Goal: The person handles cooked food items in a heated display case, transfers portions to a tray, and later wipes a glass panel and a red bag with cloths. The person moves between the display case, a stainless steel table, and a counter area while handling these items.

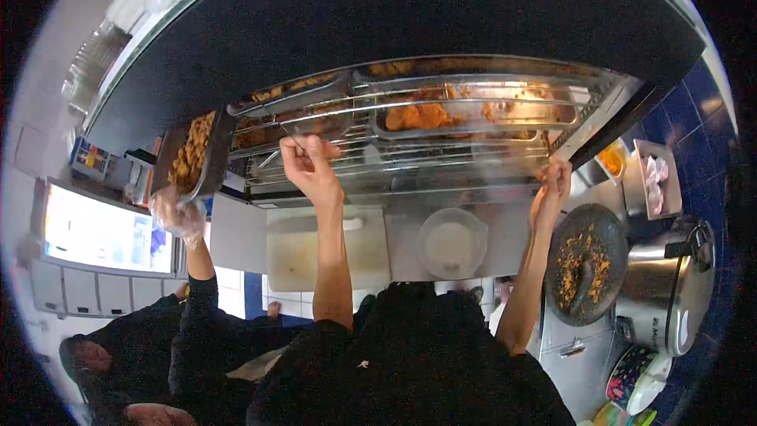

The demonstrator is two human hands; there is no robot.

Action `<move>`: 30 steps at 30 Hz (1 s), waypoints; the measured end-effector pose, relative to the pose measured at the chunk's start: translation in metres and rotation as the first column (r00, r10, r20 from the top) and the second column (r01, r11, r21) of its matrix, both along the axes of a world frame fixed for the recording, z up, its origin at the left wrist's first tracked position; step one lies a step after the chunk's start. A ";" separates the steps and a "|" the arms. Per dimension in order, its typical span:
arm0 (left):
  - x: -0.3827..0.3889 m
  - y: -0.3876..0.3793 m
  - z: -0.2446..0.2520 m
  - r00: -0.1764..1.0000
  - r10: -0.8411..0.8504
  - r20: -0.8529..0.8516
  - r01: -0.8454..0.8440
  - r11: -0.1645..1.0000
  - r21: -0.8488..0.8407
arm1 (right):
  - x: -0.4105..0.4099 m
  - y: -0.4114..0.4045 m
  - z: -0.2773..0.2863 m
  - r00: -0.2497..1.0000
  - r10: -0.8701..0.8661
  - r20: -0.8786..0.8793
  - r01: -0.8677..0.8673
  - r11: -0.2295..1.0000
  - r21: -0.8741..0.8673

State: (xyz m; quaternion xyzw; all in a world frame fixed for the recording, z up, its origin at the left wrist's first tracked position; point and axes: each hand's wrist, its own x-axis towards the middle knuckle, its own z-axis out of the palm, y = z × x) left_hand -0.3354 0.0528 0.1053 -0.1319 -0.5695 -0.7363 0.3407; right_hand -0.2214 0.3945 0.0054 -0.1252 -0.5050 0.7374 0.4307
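In front of me stands a food display cabinet (597, 124) with wire racks (331, 107). A metal tray (473, 135) on a rack holds orange-brown fried food (417, 116). My left hand (310, 165) is raised before the racks, its fingers bent together near a thin dark line; whether it grips something is unclear. At the cabinet's lower right corner, the bent fingers of my right hand (553, 186) touch or nearly touch its edge. A hazy, see-through area spans the space between my hands. A co-worker's gloved hand (180, 213) holds a dark tray (219, 154) of browned food pieces (192, 151) at the left.
Below the cabinet are a cutting board (328, 260) with a knife (352, 223) and a round translucent container (453, 242). At right stand a dark pan (585, 266) with food bits, a steel cooker (665, 290) and food containers (656, 177). A co-worker (142, 337) is close at left.
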 end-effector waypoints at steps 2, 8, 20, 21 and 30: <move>0.000 -0.003 0.001 1.000 0.010 0.010 -0.010 1.000 -0.009 | -0.002 -0.003 0.006 1.000 0.016 0.004 -0.016 1.000 0.011; 0.000 0.006 0.001 1.000 -0.009 0.002 0.009 1.000 0.025 | -0.010 0.022 -0.018 1.000 -0.025 -0.010 0.025 1.000 -0.010; -0.002 0.014 0.006 0.995 0.101 0.016 -0.099 0.992 -0.084 | -0.012 0.019 0.004 0.999 -0.044 -0.020 0.044 0.998 0.041; -0.001 0.014 0.008 0.995 0.100 0.025 -0.098 0.992 -0.078 | -0.012 0.018 0.008 0.998 -0.054 -0.025 0.055 0.998 0.038; -0.009 0.019 0.018 0.998 0.057 -0.038 -0.060 0.995 -0.078 | -0.017 0.019 0.027 0.994 -0.066 -0.087 0.067 0.998 0.013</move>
